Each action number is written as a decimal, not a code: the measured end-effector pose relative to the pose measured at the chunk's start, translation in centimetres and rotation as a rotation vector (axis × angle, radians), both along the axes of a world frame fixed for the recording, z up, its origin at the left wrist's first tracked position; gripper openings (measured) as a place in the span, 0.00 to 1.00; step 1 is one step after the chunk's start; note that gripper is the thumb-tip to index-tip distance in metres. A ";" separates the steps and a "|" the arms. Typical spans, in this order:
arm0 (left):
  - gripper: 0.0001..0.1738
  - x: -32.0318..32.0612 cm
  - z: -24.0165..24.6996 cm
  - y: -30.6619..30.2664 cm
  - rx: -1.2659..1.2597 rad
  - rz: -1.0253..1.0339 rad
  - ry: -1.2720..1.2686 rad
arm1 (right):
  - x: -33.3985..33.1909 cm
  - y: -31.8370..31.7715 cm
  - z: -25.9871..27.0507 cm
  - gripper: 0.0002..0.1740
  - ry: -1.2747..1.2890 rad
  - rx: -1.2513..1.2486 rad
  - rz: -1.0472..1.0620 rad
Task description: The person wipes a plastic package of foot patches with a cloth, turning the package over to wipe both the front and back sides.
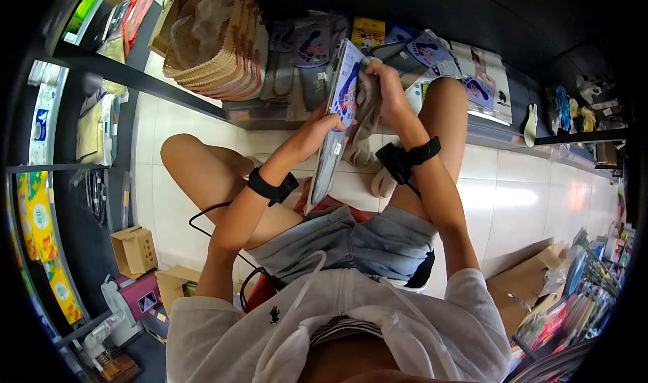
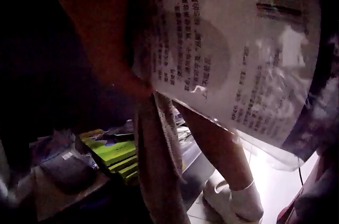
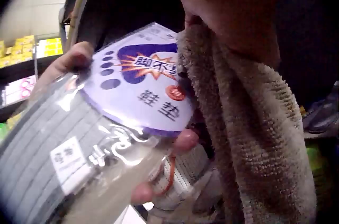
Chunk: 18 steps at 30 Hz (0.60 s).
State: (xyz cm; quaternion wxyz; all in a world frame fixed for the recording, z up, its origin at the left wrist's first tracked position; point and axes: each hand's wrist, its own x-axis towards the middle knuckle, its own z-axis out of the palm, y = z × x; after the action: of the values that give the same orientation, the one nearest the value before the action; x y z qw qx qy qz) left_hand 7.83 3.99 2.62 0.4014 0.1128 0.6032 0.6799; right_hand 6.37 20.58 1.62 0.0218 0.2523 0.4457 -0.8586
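A clear packet of grey insoles with a purple-and-white footprint label (image 1: 347, 89) (image 3: 143, 75) stands nearly upright in the left hand (image 1: 317, 134), whose thumb and fingers grip its edges. In the left wrist view the printed back of the packet (image 2: 212, 49) fills the upper part. The right hand (image 1: 386, 89) (image 3: 233, 12) holds a grey-brown cloth (image 1: 366, 106) (image 3: 249, 123) that hangs down beside the packet. In the left wrist view the cloth (image 2: 159, 166) hangs below the packet's edge.
More insole packets (image 1: 312, 45) lie on the low shelf ahead, beside stacked woven baskets (image 1: 216, 39). Shelving with yellow packs (image 1: 40, 214) runs along the left. Small cartons (image 1: 133, 251) stand at lower left; an open cardboard box (image 1: 526, 282) and assorted goods are at lower right.
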 end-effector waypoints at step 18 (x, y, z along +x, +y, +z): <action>0.10 0.4 -0.5 0.5 -0.080 -0.031 0.287 | 0.3 0.4 -0.5 0.08 0.067 0.133 0.026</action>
State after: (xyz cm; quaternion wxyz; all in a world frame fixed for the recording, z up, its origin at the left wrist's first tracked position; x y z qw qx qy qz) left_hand 8.22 4.50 2.09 0.3255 0.2023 0.6792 0.6260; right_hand 6.63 20.96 1.11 0.0013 0.2184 0.5055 -0.8348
